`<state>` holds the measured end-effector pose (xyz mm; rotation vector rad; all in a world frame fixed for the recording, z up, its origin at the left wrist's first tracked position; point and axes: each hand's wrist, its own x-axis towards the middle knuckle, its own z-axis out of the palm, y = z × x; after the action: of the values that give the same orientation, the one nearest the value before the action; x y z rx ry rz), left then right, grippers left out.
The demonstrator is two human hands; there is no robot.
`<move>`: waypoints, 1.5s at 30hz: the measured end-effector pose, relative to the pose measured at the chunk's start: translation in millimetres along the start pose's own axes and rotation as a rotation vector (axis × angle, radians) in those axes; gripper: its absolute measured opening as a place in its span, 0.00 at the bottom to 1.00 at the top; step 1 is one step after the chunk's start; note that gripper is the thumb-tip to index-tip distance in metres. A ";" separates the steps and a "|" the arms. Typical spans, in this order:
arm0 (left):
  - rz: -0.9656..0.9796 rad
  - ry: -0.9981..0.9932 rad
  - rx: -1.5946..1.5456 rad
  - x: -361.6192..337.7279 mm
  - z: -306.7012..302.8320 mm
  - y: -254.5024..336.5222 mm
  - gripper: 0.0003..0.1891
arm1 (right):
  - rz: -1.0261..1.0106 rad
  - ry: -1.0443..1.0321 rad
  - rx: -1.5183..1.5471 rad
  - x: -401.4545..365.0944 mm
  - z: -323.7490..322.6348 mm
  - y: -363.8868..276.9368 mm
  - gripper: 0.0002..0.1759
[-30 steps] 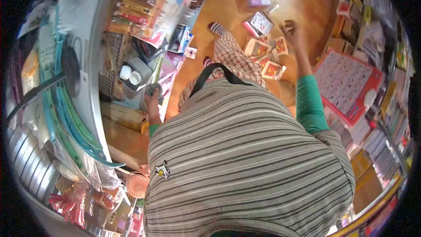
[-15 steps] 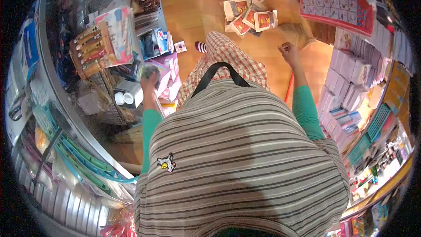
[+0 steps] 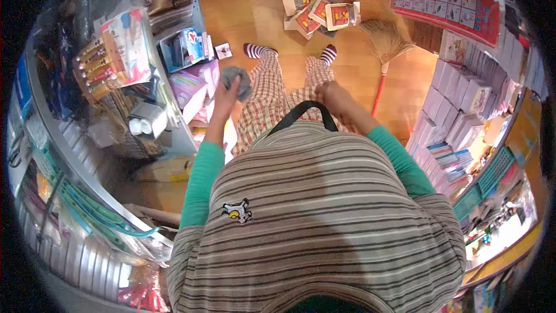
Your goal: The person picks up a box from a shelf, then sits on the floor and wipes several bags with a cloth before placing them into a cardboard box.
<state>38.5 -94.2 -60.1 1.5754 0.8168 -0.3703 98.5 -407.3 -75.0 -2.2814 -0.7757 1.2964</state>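
A crumpled grey cloth (image 3: 242, 84) is gripped in my left hand (image 3: 227, 95), just left of my checked trouser leg. My right hand (image 3: 340, 104) hovers near my other thigh, to the right of the black strap (image 3: 298, 113). Its fingers are curled, and what they hold, if anything, is hidden. On the wooden floor beyond it, a straw broom (image 3: 385, 40) with a red handle lies to the right.
Several brown paper packets (image 3: 304, 21) are piled on the floor ahead. On the left stands a cluttered shelf with a white box (image 3: 147, 120) and hairbrush-like packs. Stacks of white boxes (image 3: 452, 90) line the right side below a red-edged chart (image 3: 437, 0).
My left hand has moved right, away from the shelf, carrying the grey cloth. My right hand has come down and inward from beside the broom to my thigh. Both my feet now show.
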 end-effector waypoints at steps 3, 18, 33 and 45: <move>-0.015 -0.052 0.045 -56.2 53.1 -8.6 0.17 | 0.004 -0.091 0.011 -47.8 -0.5 10.0 0.14; -0.262 -0.556 0.898 -98.8 89.3 -107.3 0.30 | 0.546 -0.344 1.136 -141.2 38.8 0.8 0.10; -0.721 -0.643 0.314 -159.8 33.9 -89.9 0.21 | 0.154 -0.566 0.978 -111.2 102.2 69.6 0.24; -0.184 -0.194 -0.283 160.6 201.3 -102.7 0.14 | 0.429 0.436 1.281 150.2 56.8 169.9 0.19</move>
<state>123.9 -242.2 -278.4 1.1864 0.8260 -0.5089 156.8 -437.1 -299.4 -1.5053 0.6116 0.9086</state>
